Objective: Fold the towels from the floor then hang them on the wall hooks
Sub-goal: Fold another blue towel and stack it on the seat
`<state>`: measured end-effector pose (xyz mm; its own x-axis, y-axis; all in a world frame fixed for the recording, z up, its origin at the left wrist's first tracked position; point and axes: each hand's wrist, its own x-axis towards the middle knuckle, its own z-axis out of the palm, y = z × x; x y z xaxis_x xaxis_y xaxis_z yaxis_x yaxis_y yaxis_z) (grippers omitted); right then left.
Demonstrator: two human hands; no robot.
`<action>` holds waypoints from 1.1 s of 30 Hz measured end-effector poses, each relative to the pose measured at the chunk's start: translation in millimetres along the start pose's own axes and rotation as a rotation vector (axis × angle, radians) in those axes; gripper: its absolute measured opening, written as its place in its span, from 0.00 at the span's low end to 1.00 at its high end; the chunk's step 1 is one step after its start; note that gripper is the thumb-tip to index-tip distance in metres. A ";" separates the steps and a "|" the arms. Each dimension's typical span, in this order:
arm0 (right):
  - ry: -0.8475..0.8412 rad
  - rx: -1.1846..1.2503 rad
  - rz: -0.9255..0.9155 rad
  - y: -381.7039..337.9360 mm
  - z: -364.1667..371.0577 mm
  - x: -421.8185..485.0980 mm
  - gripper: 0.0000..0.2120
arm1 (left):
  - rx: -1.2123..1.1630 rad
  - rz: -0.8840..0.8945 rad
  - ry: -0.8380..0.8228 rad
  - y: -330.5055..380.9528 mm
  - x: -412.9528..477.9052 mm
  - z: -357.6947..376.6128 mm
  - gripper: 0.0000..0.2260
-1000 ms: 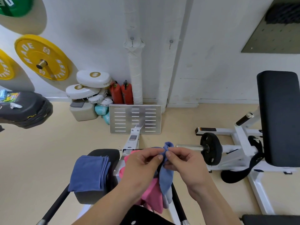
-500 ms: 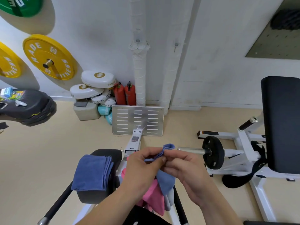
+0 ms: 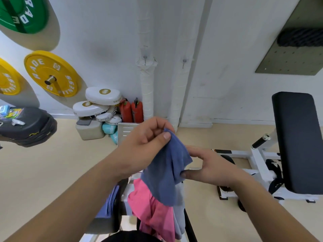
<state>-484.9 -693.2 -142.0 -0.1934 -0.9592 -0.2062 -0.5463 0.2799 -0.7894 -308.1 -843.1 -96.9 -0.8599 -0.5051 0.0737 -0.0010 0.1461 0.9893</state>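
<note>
**Occluded and Cropped Regions**
Left forearm (image 3: 83,189) covers most of the folded stack (image 3: 111,201); left hand (image 3: 145,140) masks the slotted plate (image 3: 125,131); blue towel (image 3: 166,172) overlaps a grey cloth (image 3: 179,215); green disc (image 3: 22,13) and pink towel (image 3: 153,213) run off frame

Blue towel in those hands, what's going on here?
A person in a gym is sorting out a blue towel, apparently to fold it. The left hand pinches its top corner, held up; the right hand pinches the side edge lower down. A pink towel and a pale towel hang just below. The two wall hooks ahead carry nothing yet.
</note>
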 end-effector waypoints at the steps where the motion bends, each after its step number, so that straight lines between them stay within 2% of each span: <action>1: -0.025 0.000 0.016 0.3 -4.1 -0.7 0.19 | 0.003 0.019 0.009 6.9 2.4 -3.6 0.07; 3: -0.040 -0.001 0.048 6.2 -8.6 -3.5 0.13 | 0.024 0.040 0.061 14.3 6.1 -10.1 0.07; 6: 0.033 0.072 0.122 25.3 -10.7 -11.7 0.06 | 0.044 0.020 0.199 15.8 9.9 -18.7 0.07; 9: 0.115 0.219 0.180 40.4 -13.4 -22.8 0.07 | 0.100 -0.034 0.334 7.5 13.0 -26.3 0.07; 12: 0.201 0.329 0.237 50.6 -23.7 -30.8 0.07 | 0.146 -0.080 0.402 -7.2 16.3 -30.0 0.07; 16: 0.178 0.326 0.342 69.8 -40.6 -35.9 0.07 | 0.186 -0.094 0.480 -22.7 16.5 -35.7 0.08; 18: 0.245 0.394 0.317 73.8 -46.1 -38.4 0.11 | 0.227 -0.111 0.513 -26.7 14.6 -38.3 0.09; 20: 0.385 0.549 0.223 71.0 -51.6 -38.2 0.18 | 0.275 -0.125 0.564 -27.0 11.5 -40.5 0.09; 24: 0.622 0.901 0.110 52.9 -60.4 -30.5 0.16 | 0.251 -0.085 0.553 -28.9 8.6 -43.9 0.08; 26: 0.728 0.896 0.129 48.3 -59.4 -23.7 0.11 | 0.215 -0.155 0.503 -35.9 9.9 -44.3 0.08; 28: 0.815 0.790 0.174 49.3 -54.2 -16.8 0.08 | 0.163 -0.232 0.507 -44.4 9.9 -43.4 0.09; 33: 0.893 0.604 0.269 61.4 -35.3 -4.5 0.08 | 0.116 -0.324 0.545 -55.4 5.6 -38.0 0.08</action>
<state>-546.3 -670.4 -169.2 -0.8963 -0.4284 -0.1147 0.0416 0.1763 -0.9835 -293.4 -886.3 -146.5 -0.4237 -0.8945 -0.1425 -0.2987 -0.0106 0.9543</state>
